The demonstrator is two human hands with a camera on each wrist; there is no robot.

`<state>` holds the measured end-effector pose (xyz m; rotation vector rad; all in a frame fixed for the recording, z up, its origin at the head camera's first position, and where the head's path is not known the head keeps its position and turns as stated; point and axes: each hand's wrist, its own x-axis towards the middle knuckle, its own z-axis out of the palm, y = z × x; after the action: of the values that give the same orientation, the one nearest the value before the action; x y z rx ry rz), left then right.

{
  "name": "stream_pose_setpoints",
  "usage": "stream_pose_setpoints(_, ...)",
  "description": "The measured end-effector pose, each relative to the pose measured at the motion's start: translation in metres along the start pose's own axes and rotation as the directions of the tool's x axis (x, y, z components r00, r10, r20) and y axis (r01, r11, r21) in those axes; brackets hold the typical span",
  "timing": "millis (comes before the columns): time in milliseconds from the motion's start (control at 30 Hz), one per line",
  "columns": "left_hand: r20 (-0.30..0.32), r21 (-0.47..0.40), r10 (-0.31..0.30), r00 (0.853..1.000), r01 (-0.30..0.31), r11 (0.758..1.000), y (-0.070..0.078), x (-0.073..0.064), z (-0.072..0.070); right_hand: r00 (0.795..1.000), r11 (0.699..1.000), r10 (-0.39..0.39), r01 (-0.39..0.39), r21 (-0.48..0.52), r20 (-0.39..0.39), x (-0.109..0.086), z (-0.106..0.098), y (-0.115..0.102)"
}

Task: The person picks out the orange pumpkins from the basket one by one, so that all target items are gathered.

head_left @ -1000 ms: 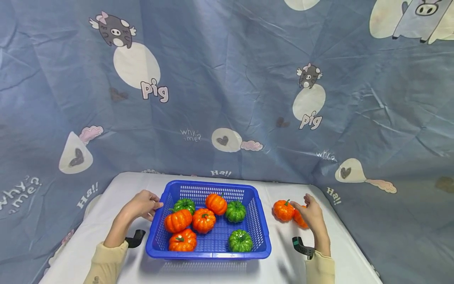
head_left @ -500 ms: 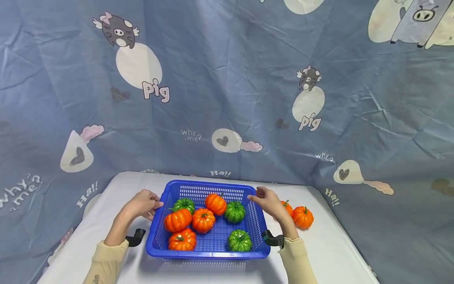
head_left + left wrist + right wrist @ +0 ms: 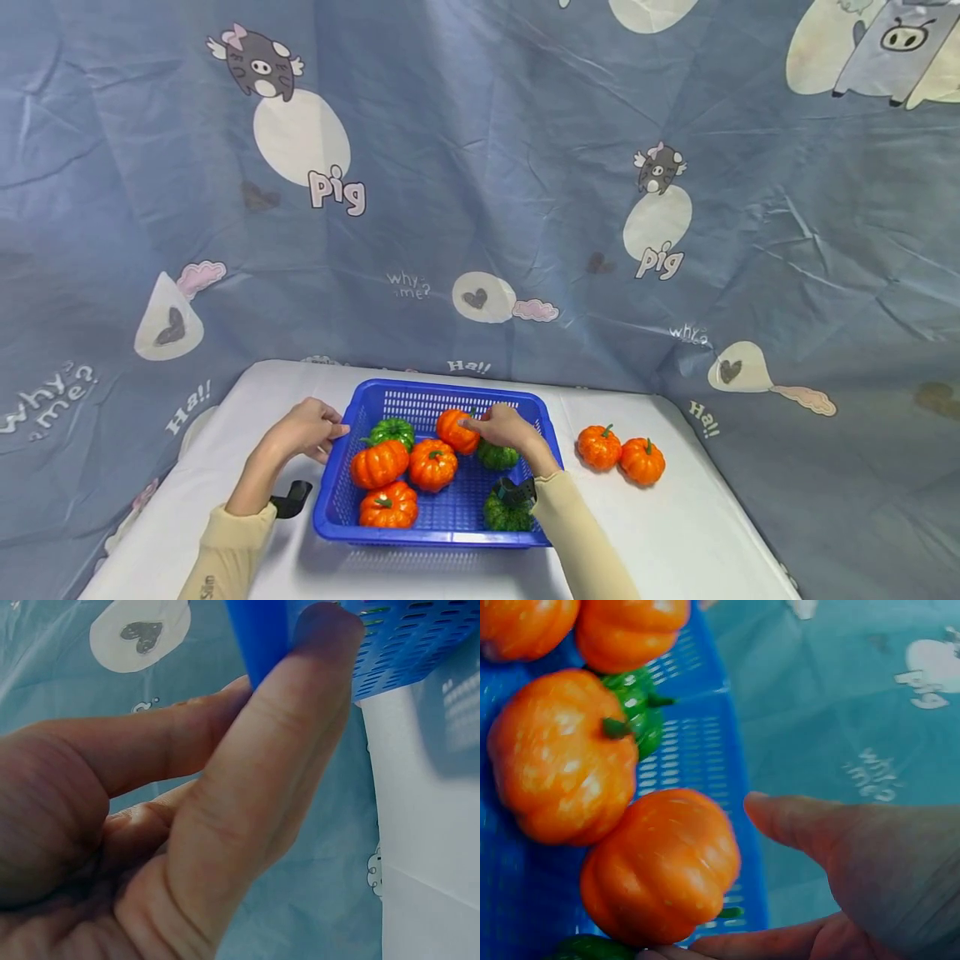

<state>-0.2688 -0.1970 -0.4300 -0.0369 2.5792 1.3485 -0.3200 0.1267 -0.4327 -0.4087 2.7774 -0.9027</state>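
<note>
My left hand (image 3: 302, 432) grips the left rim of a blue plastic basket (image 3: 420, 536); the left wrist view shows its thumb and fingers on the basket's edge (image 3: 259, 637). Over the back right of the basket is my right hand (image 3: 506, 427), thumb and fingers spread beside an orange pumpkin (image 3: 454, 431). In the right wrist view the thumb stands apart from that pumpkin (image 3: 660, 866); the fingers are low beside it, and whether they touch cannot be told. Near it lie another orange pumpkin (image 3: 432, 465) and a green pumpkin (image 3: 497, 457), partly hidden by the hand.
Other orange pumpkins (image 3: 380, 464) lie at the basket's left, with a green pumpkin (image 3: 392, 431) behind. My right wrist partly covers a front green pumpkin (image 3: 506, 515). Two orange pumpkins (image 3: 598, 448) sit right of the basket on the white table (image 3: 675, 542). A blue printed cloth (image 3: 480, 208) hangs behind.
My right hand has moved left from the two orange pumpkins on the table, across the basket's right rim, to the orange pumpkin inside at the back. The left hand stays on the rim.
</note>
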Motion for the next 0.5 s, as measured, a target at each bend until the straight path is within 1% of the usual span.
stream_pose_setpoints(67, -0.001, -0.002, 0.003, 1.0, -0.003, 1.0, 0.001, 0.001, 0.0, 1.0, 0.999, -0.008, 0.008, -0.044, -0.02, 0.005, 0.005, -0.002)
stream_pose_setpoints(200, 0.0, 0.003, -0.005, 1.0, 0.005, 1.0, 0.001, 0.001, 0.001, 0.998, 0.993, 0.01, -0.017, -0.113, -0.058, 0.011, 0.013, -0.004)
stream_pose_setpoints(300, -0.002, 0.008, -0.009, 1.0, 0.009, 1.0, 0.0, 0.001, 0.001, 0.997, 0.995, 0.022, -0.029, -0.094, -0.071, 0.015, 0.018, -0.006)
stream_pose_setpoints(400, -0.009, 0.005, -0.008, 1.0, 0.008, 1.0, -0.001, 0.001, 0.001, 0.995, 0.998, 0.015, -0.021, -0.053, -0.095, 0.018, 0.024, -0.009)
stream_pose_setpoints(500, -0.009, -0.001, -0.005, 1.0, 0.005, 1.0, -0.002, 0.001, 0.002, 0.993, 0.999, 0.0, -0.005, -0.041, -0.121, 0.021, 0.031, -0.013)
